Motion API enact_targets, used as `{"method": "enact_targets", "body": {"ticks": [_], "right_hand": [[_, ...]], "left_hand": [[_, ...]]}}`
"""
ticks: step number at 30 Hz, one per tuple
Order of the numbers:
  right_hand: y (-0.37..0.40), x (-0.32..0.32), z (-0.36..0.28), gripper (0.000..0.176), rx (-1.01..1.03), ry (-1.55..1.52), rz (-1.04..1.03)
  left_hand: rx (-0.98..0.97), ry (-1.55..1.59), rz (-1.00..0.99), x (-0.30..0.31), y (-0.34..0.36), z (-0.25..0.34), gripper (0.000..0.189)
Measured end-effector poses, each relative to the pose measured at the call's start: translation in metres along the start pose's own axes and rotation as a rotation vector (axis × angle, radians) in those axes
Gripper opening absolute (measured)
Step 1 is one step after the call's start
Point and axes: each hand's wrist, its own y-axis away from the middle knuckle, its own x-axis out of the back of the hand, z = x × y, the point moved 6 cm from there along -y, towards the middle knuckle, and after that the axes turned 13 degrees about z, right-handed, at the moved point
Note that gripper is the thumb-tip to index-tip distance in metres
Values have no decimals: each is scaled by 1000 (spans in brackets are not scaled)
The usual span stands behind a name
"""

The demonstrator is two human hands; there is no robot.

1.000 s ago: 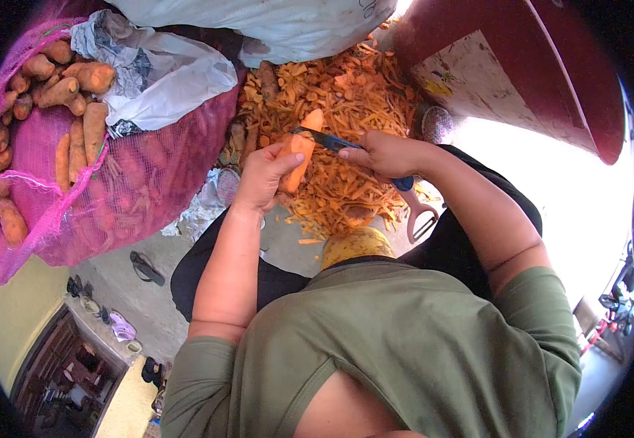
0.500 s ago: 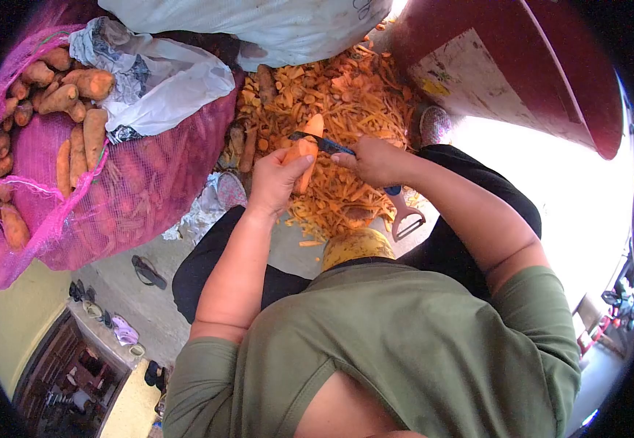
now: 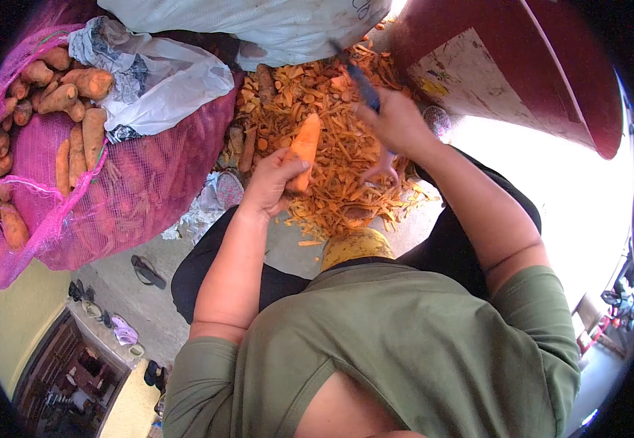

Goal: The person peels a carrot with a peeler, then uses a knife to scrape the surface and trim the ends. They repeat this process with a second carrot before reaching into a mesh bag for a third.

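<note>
My left hand [image 3: 272,179] is closed around the lower part of a peeled orange carrot [image 3: 306,146], whose tip points up and away from me. To its right and higher, my right hand [image 3: 401,123] grips a dark-handled knife [image 3: 361,82], its blade smeared by motion and apart from the carrot. A Y-shaped peeler [image 3: 383,171] sticks out below the same hand and seems to be held in it too; the lower fingers are hidden. Beneath both hands spreads a heap of carrot peelings [image 3: 346,190].
On the left lies a pink mesh sack [image 3: 149,197] of unpeeled carrots [image 3: 58,98], with a white plastic bag [image 3: 171,80] on top. A white sack [image 3: 258,25] lies at the far side. A dark red drum [image 3: 507,66] stands at right. Between my legs is a yellow container [image 3: 357,247].
My right hand has lifted the knife off the carrot, up and to the right, and the peeler has swung with it. My left hand still holds the carrot, now turned slightly.
</note>
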Motion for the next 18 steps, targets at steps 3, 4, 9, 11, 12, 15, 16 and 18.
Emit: {"method": "enact_targets", "body": {"ticks": [3,4,9,11,12,15,16,18], "right_hand": [[-14,29,-3,35,-42,-169,256],[-16,38,-5,33,-80,-247,302],[-16,41,-19,23,-80,-549,402],[-14,43,-23,26,-30,-524,501],[-15,51,-26,24,23,-564,558],[-24,71,-36,17,167,-841,600],[-23,69,-38,17,96,-804,546],[-15,66,-48,18,-42,-728,443]], "left_hand": [[23,19,-44,-5,4,-2,33],[24,28,-50,-6,5,-2,33],[35,-34,-103,-8,5,-6,35],[9,-48,-120,-10,5,-5,33],[-13,-41,-128,-11,7,-2,32],[-20,134,-88,-15,15,10,30],[-14,215,-67,-18,19,15,30],[-100,186,-115,-29,31,27,29]]}}
